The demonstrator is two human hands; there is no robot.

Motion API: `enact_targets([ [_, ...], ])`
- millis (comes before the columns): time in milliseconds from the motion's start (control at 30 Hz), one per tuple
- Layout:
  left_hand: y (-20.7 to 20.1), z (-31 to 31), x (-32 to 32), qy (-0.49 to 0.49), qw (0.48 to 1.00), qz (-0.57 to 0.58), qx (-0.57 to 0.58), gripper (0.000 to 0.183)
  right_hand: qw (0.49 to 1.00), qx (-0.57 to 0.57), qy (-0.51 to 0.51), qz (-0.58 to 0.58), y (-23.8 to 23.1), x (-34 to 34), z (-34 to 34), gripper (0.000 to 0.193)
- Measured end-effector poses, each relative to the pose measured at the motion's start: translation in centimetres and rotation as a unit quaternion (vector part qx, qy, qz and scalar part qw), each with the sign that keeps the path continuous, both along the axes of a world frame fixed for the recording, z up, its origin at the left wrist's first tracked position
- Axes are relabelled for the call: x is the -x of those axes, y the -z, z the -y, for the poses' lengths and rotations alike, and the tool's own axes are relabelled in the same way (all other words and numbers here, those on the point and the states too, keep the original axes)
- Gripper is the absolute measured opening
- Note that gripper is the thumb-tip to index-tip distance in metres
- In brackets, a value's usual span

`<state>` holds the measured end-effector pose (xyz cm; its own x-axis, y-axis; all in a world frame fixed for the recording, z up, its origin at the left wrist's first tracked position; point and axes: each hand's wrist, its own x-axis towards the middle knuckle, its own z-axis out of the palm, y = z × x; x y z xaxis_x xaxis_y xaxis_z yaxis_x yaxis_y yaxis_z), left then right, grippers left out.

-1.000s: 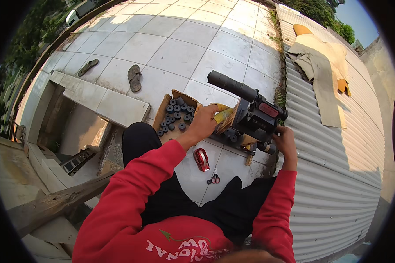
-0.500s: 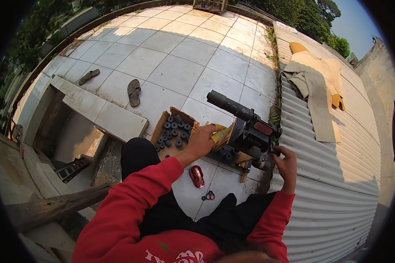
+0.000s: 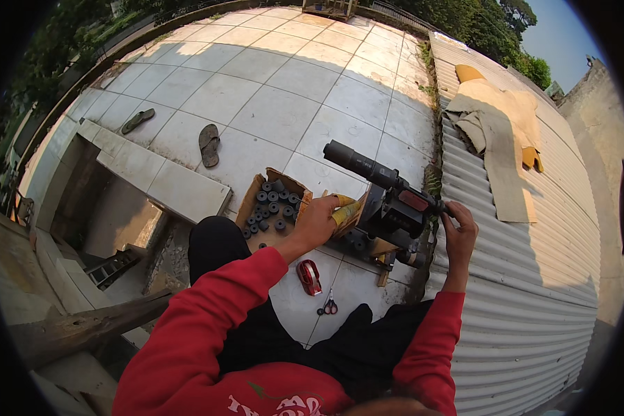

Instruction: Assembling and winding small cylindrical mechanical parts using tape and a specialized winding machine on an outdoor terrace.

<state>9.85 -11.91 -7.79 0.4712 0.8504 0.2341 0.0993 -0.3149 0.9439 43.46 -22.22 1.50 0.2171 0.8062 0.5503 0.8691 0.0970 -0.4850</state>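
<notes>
A black machine [image 3: 401,213] with a long ribbed cylinder [image 3: 359,163] pointing to the far left stands in front of me, a wooden piece [image 3: 354,216] along its left side. My left hand [image 3: 319,220], yellow wrapping on its fingers, grips that wooden piece; its thumb is hidden. At the machine's right end, my right hand [image 3: 460,223] pinches a small dark handle, mostly covered by the fingers. Beside my left hand, an open cardboard box [image 3: 248,202] holds several black cylindrical rolls [image 3: 273,207]. A red tape dispenser [image 3: 309,277] and scissors [image 3: 331,304] lie nearer my legs.
Tiled floor [image 3: 270,111] stretches ahead, with two sandals [image 3: 209,145] on it. A stairwell opening [image 3: 114,201] drops away at left behind a raised ledge [image 3: 187,187]. Corrugated roofing [image 3: 513,298] runs along the right, with cloths [image 3: 503,152] on it.
My right hand has moved upward along the machine's right end, fingers still pinched. My left hand keeps its place on the wooden piece. The whole view has shifted slightly.
</notes>
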Motion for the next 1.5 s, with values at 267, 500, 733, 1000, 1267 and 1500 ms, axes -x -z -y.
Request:
enact_targets([
  [267,0.4,-0.1,0.1,-0.002,1.000,0.005,0.006,0.029,0.998,0.031,-0.016,-0.050,0.7,-1.2,-1.9,0.036],
  [500,0.2,-0.1,0.2,-0.005,0.999,-0.018,0.045,0.028,0.998,0.049,-0.009,-0.048,1.8,-2.2,-2.8,0.034],
  [733,0.5,-0.1,0.1,-0.015,1.000,-0.008,0.020,0.029,0.988,0.156,0.001,-0.017,4.2,-3.6,-3.6,0.022],
  [1000,-0.5,0.1,0.2,0.000,0.999,-0.001,0.053,0.028,0.969,0.238,-0.047,0.046,5.4,-3.7,-1.3,0.027],
  [1267,0.3,-0.4,0.4,-0.011,1.000,-0.008,0.021,0.028,0.946,0.319,-0.048,-0.007,0.1,1.1,2.3,0.027],
  [1500,-0.4,-0.1,0.2,-0.010,0.999,0.001,0.051,0.027,0.938,0.189,-0.114,-0.267,-0.4,-1.1,2.9,0.025],
])
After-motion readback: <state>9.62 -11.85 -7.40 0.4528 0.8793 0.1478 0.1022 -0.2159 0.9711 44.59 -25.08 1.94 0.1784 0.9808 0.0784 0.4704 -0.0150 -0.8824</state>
